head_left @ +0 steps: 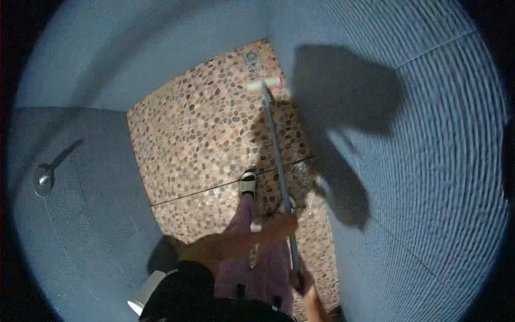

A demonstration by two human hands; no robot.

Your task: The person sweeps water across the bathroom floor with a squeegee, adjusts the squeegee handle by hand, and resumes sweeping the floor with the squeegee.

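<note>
A floor squeegee with a long grey handle (pixel 276 147) stretches away from me across the pebble-patterned floor (pixel 188 129). Its pale, narrow head (pixel 257 85), pinkish at the right end, rests on the floor near the far right corner. My left hand (pixel 284 224) is closed round the handle about midway down, the forearm reaching across my body. Lower down, by the handle's near end, my right hand (pixel 302 282) is also closed on it; its fingers are partly hidden and dim.
A round floor drain (pixel 251 57) lies just beyond the squeegee head. Blue ribbed wall (pixel 429 177) rises close on the right. A metal fixture (pixel 44 181) juts from the left wall. A white container (pixel 146 294) is at lower left. My sandalled foot (pixel 248 184) stands left of the handle.
</note>
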